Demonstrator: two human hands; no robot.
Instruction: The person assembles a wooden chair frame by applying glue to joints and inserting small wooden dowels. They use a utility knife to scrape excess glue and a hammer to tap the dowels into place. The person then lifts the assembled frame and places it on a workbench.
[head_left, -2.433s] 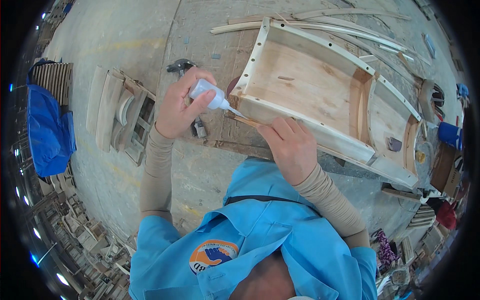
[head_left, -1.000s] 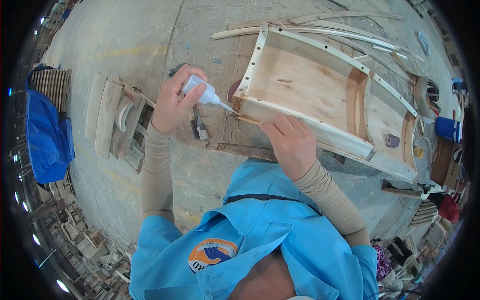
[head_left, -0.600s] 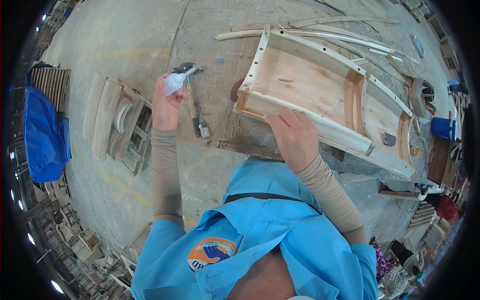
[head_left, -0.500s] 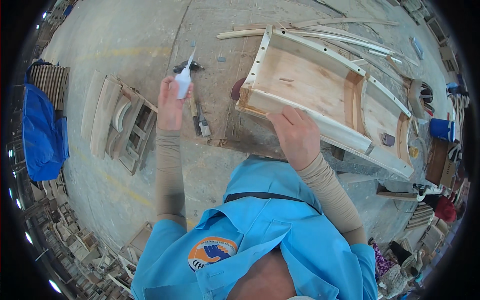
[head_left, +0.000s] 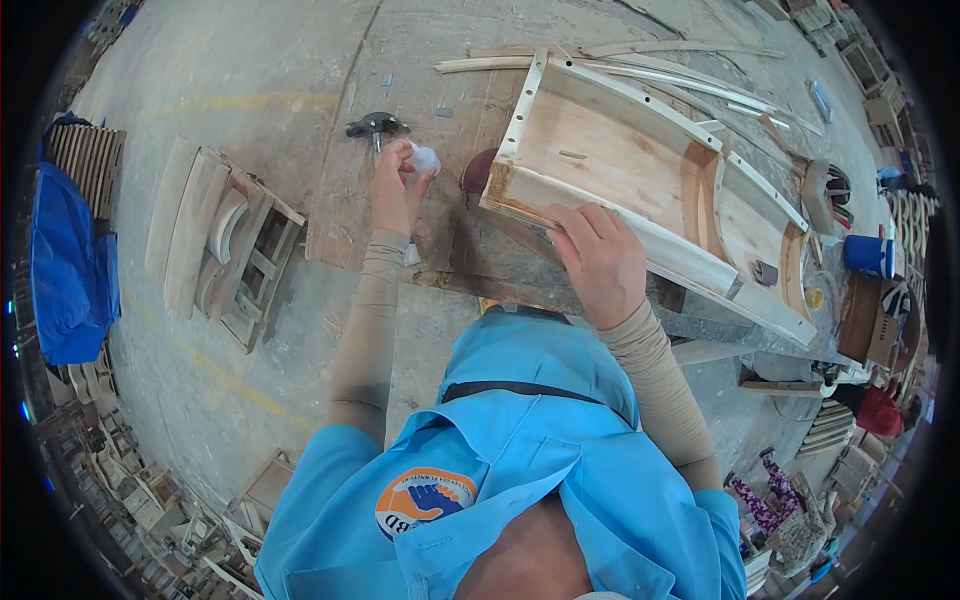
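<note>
1. The left hand (head_left: pixel 400 190) is curled around a small white bottle (head_left: pixel 425 158), thumb and fingers closed about its body; the nozzle cannot be made out. The bottle is in the air above the bench (head_left: pixel 340 230), near the hammer (head_left: pixel 377 125) and left of the wooden frame's near corner.
2. The bottle looks light and its wall thin, so it probably gives under a squeeze. A loose grip round the middle should suit it; pressing hard would likely push out whatever is inside.
3. The right hand (head_left: pixel 602 262) is bunched, fingertips drawn together at the lower edge of the wooden frame (head_left: pixel 685 258), on the side closest to the person. Whether it pinches a thin strip there or only the edge, I cannot tell.
4. The frame lies slantwise across the bench, its narrow rails standing up around a broad panel. It is likely stiff and rather heavy for one hand; to shift it, grasp opposite long rails, well apart.
5. The near left corner looks rough and brown, so it may splinter or be weak; the smoother rail further along seems a safer hold.
6. Bare wood should grip well, though a dusty surface could let fingers slide.
</note>
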